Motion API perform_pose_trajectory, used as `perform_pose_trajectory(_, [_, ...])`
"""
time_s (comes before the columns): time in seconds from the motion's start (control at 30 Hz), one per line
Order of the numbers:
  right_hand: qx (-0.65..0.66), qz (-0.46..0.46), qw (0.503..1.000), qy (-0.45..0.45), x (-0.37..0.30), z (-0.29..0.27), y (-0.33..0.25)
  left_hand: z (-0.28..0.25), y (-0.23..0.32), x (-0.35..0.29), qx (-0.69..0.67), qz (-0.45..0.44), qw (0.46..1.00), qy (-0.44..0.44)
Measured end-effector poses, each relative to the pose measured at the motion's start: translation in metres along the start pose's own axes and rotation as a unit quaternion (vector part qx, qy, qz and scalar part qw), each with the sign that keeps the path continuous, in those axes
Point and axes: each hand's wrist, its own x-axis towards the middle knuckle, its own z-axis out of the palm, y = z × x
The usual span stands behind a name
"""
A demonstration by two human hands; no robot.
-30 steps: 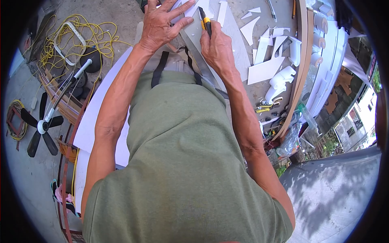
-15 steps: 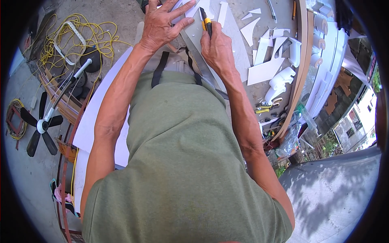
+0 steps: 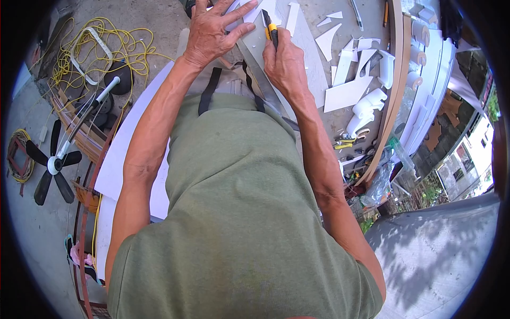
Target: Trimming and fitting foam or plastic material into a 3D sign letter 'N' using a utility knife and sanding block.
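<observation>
My right hand [image 3: 287, 61] grips a yellow and black utility knife [image 3: 273, 31], its blade pointing away from me. The blade end lies over a white sheet piece [image 3: 271, 6] near the top edge of the view. My left hand [image 3: 215, 32] has its fingers spread, with the fingertips over white sheet material to the left of the knife. Part of that hand is cut off by the top edge. Under the knife is a pale flat board [image 3: 313, 58], and a narrow white strip [image 3: 291, 18] rests on it.
White offcuts [image 3: 348, 87] lie scattered at the right, close to yellow-handled tools [image 3: 345, 142]. A pencil [image 3: 385, 13] and a pen-like tool [image 3: 357, 15] sit beyond. Along the right runs a brown wooden edge [image 3: 396, 69]. Yellow cord [image 3: 135, 40] tangles at the left, near a black-bladed fan [image 3: 54, 165].
</observation>
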Motion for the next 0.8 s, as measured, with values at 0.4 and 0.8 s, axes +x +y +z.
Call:
perform_pose_trajectory(0.4, [-0.008, 0.014, 1.0, -0.007, 0.0001, -0.0005, -0.0024, -0.0011, 0.0015, 0.0002, -0.021, -0.013, 1.0, -0.007])
perform_pose_trajectory(0.8, [-0.006, 0.004, 1.0, -0.001, 0.0004, 0.001, 0.0003, -0.0012, 0.0016, 0.001, -0.009, -0.005, 1.0, -0.003])
